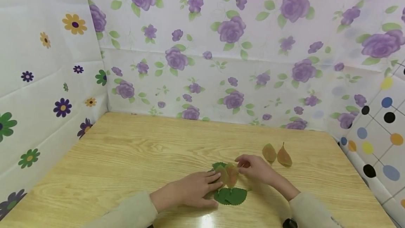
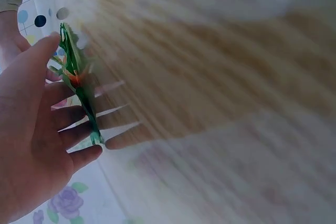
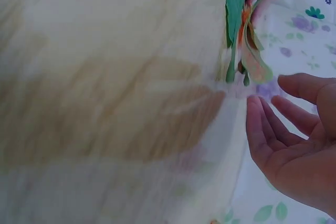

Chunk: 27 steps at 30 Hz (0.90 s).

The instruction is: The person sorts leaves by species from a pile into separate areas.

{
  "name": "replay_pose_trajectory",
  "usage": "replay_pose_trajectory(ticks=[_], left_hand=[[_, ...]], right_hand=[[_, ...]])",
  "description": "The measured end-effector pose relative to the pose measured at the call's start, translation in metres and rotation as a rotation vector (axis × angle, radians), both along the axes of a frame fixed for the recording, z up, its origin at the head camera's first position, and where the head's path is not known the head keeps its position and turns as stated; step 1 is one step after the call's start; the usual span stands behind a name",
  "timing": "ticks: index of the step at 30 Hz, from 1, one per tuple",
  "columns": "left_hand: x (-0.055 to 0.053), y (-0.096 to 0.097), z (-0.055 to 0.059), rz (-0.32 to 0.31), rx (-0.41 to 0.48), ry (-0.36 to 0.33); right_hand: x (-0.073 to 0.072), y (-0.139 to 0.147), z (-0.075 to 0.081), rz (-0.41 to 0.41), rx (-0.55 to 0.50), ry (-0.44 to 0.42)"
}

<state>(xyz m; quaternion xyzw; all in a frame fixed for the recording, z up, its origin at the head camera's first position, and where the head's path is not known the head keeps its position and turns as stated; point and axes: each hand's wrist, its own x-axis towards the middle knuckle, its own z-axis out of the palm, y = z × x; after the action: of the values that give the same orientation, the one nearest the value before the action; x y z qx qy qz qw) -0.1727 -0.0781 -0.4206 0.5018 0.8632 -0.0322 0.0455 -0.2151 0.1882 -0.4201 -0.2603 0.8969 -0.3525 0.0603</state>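
Note:
My left hand (image 1: 197,188) lies with fingers spread and fairly straight, the fingertips resting on a group of leaves. Two yellow-orange leaves (image 1: 232,176) sit side by side in that group, one partly under the fingers. Dark green toothed leaves (image 1: 237,196) overlap at the near side, and another green leaf (image 1: 219,165) peeks out at the far side. Just right of the group is my right hand (image 1: 257,169), its fingers loosely bent. In the right wrist view, thumb and fingers of the right hand (image 3: 296,135) stand apart with nothing between them.
Two more orange-brown leaves (image 1: 269,152) (image 1: 284,157) lie on the wooden table (image 1: 126,150), beyond the right hand. Flower-printed cloth (image 1: 202,80) hangs behind the table, with a dotted sheet (image 1: 376,150) along its right side.

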Motion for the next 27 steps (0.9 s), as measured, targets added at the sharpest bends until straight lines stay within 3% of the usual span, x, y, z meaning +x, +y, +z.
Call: replay_pose_trajectory(ticks=[6, 12, 27], left_hand=[[-0.001, 0.0, -0.002, -0.016, 0.013, 0.02], [-0.004, 0.001, 0.002, -0.022, 0.071, -0.025], [-0.002, -0.002, 0.001, 0.001, 0.07, -0.033]], right_hand=[[0.005, -0.005, -0.001, 0.062, -0.034, -0.054], [0.005, -0.009, -0.006, 0.031, -0.038, -0.051], [0.009, -0.017, -0.003, -0.055, -0.091, -0.018]])
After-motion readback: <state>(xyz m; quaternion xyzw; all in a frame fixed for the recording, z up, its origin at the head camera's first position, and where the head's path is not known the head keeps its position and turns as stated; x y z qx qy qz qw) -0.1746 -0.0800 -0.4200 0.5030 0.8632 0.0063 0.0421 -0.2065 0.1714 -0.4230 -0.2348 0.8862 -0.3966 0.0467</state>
